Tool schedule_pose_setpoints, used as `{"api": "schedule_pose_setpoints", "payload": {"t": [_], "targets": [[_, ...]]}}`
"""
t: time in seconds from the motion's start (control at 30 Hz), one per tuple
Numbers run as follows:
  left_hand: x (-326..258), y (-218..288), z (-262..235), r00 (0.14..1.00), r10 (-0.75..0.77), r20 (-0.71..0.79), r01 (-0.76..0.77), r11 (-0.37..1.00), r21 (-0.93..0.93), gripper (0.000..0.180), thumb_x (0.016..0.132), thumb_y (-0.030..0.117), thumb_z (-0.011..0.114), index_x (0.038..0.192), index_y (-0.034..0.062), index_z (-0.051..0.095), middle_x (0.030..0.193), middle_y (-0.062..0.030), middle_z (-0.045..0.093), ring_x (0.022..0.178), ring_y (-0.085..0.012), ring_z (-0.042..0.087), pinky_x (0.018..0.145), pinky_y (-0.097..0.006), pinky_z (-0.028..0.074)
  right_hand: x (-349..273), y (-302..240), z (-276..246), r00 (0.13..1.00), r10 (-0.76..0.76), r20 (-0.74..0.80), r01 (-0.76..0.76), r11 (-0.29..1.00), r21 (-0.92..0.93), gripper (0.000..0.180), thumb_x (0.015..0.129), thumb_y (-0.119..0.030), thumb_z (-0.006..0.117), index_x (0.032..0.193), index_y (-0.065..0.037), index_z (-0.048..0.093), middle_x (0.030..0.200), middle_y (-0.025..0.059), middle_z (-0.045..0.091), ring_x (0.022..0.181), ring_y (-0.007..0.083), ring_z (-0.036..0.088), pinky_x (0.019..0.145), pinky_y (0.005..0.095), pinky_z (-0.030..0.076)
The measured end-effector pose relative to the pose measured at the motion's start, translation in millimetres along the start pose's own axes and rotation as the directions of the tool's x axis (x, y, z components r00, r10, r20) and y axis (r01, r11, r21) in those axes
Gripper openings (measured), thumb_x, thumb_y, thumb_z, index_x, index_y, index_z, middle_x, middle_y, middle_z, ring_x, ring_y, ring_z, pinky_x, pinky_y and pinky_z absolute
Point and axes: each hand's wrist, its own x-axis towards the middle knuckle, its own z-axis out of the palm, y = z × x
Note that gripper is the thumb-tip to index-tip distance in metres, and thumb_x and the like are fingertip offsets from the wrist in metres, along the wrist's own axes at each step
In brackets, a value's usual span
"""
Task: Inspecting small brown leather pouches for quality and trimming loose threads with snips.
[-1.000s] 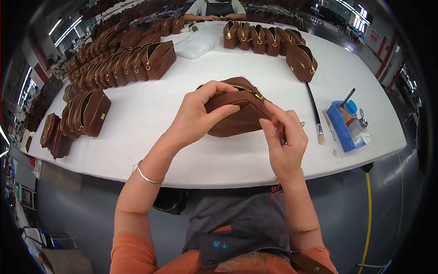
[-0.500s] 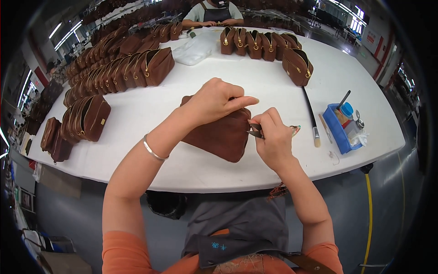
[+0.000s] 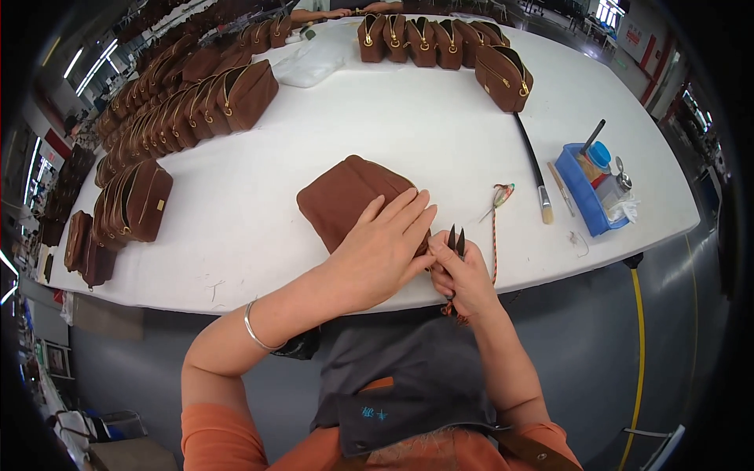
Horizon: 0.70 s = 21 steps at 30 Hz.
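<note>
A brown zippered pouch [image 3: 334, 200] lies on the white table in front of me. My left hand [image 3: 381, 243] rests over its right part with the fingers stretched out flat, hiding some of that side. In my right hand [image 3: 467, 279] are dark thread snips [image 3: 456, 239], their blades pointing up and slightly apart. The thumb and fingertips of this hand are at the pouch's right corner, where the left thumb partly covers the contact. Just beyond, a small pointed tool [image 3: 501, 196] with a colourful handle lies on the table, attached to a braided orange-and-dark cord [image 3: 495, 243].
Rows of brown pouches [image 3: 251, 94] stand at the left, and more pouches [image 3: 422, 43] at the back. To the right are a long-handled brush [image 3: 542, 196] and a blue bin [image 3: 585, 192] of bottles. Clear plastic [image 3: 310, 63] lies farther back, near another person's hands [image 3: 338, 13].
The pouch has turned and sits nearer the table's front edge. My left hand has flattened onto it. The snips, earlier pointing left at the pouch's edge, now point up.
</note>
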Motion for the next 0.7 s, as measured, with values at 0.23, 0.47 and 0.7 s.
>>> {"api": "schedule_pose_setpoints", "payload": {"t": [0.23,0.47,0.7], "targets": [[-16.1,-3.7,4.9,0.994,-0.029,0.104,0.029,1.000,0.009,0.062,0.094,0.029,0.062,0.146,0.0044,0.039,0.154,-0.0143,0.035,0.144,-0.0313,0.031,0.115,-0.051,0.029,-7.9,10.7,1.1,0.992,0.116,0.054,-0.123,0.981,0.148,0.024,0.097,-0.025,0.060,0.080,-0.011,0.052,0.063,-0.0064,0.039,0.046,0.0012,0.029,0.040,0.0190,0.024],[-15.5,-9.8,7.7,0.983,0.019,0.183,-0.006,0.998,-0.068,0.060,0.095,0.027,0.060,0.147,0.0071,0.039,0.155,-0.0121,0.035,0.146,-0.0295,0.029,0.117,-0.052,0.027,-17.4,15.9,-2.0,0.982,0.159,0.102,-0.181,0.944,0.277,0.021,0.097,-0.018,0.056,0.079,-0.011,0.047,0.069,-0.0031,0.041,0.046,0.0019,0.030,0.039,0.0192,0.026],[-22.2,-16.0,14.6,0.986,0.018,0.167,0.003,0.992,-0.128,0.058,0.095,0.027,0.060,0.147,0.0088,0.040,0.155,-0.0099,0.037,0.145,-0.0294,0.030,0.115,-0.052,0.030,-32.4,33.0,5.5,0.996,-0.083,-0.016,0.077,0.964,-0.254,0.016,0.094,-0.007,0.054,0.078,-0.007,0.051,0.067,-0.0043,0.047,0.049,0.0030,0.036,0.044,0.0200,0.029]]}}
